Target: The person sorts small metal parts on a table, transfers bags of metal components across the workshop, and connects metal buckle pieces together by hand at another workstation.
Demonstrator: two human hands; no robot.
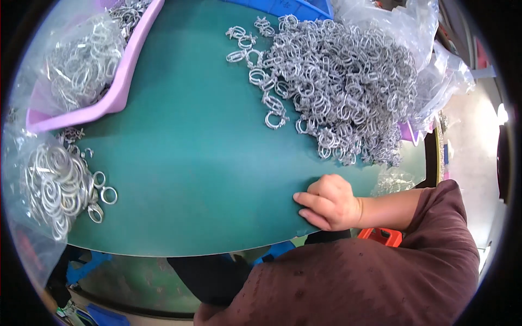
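My right hand (329,204) rests on the green tabletop (201,163) close to its front edge. Its fingers are curled in, with the fingertips and thumb pointing left, and nothing shows between them. Just beyond it lies a big heap of small grey metal rings (348,81) with knobbly fittings. Several of these rings lie loose on the heap's left side. My left hand is out of view. At the left edge of the table, a clear plastic bag holds smooth silvery rings (60,185), and a few plain rings (109,195) lie beside it.
A pink-purple basket (122,81) at the far left holds bagged rings. Behind the heap stand a blue bin (288,6) and clear plastic bags (418,27). A small clear bag (394,182) lies near my right forearm. Under the table edge is an orange-red object (381,236).
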